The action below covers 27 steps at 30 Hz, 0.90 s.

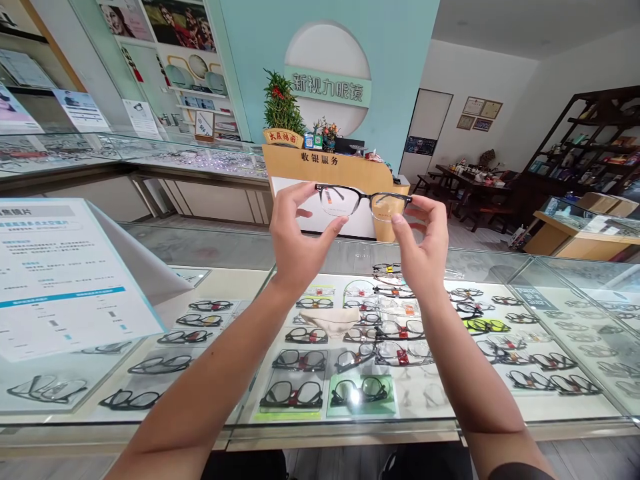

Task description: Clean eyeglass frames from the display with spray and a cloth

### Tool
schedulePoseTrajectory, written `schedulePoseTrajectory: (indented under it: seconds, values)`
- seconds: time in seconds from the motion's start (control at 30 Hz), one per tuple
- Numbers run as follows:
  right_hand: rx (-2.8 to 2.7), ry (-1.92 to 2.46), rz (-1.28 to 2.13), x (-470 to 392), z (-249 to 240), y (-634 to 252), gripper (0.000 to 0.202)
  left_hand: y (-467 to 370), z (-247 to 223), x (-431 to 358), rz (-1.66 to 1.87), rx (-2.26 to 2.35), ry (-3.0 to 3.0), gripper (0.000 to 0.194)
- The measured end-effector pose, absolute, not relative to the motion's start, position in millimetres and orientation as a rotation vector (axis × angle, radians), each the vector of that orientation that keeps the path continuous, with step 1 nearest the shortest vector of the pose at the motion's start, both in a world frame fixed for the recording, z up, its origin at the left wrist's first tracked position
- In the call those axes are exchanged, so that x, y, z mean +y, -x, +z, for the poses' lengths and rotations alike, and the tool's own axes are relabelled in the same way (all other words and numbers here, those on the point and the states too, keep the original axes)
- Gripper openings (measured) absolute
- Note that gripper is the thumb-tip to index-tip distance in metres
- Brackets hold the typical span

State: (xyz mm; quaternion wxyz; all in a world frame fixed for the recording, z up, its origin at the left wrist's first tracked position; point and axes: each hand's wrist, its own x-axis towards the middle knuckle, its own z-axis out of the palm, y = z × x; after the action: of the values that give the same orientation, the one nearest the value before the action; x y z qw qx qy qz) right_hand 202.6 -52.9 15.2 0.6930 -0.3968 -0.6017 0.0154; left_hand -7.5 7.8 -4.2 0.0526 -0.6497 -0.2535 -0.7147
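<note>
A pair of eyeglasses (365,196) with a dark upper rim and clear lenses is held up in front of me, above the glass display case (235,430). My left hand (303,230) pinches its left end, thumb near the lower edge of the lens and fingers at the hinge. The right end sits between the thumb and fingers of my right hand (425,240). Small print shows on the lenses. Below the hands, a cream-coloured cloth pouch (331,321) lies on the case, among rows of eyeglass frames (291,395) seen through or on the glass.
A folded printed sign (65,267) stands on the counter at the left. Ahead is a wooden cashier desk (330,167) with a potted plant (283,100). More glass cases (200,160) run along the left. A dark shelf (590,147) and a table (475,177) are at the right.
</note>
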Motion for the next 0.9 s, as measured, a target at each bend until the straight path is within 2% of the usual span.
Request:
schedulePoseTrajectory:
  seconds: [0.13,0.37,0.63,0.9]
  values:
    - [-1.277,0.863,0.27,-42.6,11.7,-208.6,0.036,-0.6,-2.2,-10.0,-2.075,-0.753,1.885,0.067]
    - [-1.235,0.876,0.429,-34.5,9.6,-213.1,0.038,-4.7,-2.7,-11.3,-2.054,-0.844,1.838,0.066]
    - [-1.367,0.814,0.329,-42.7,12.2,-205.7,0.03,12.6,-4.7,20.6,-2.302,-0.828,2.066,0.069]
    - [-1.288,0.823,0.309,-46.5,12.3,-200.9,0.032,4.9,-3.9,5.0,-2.218,-0.91,2.01,0.068]
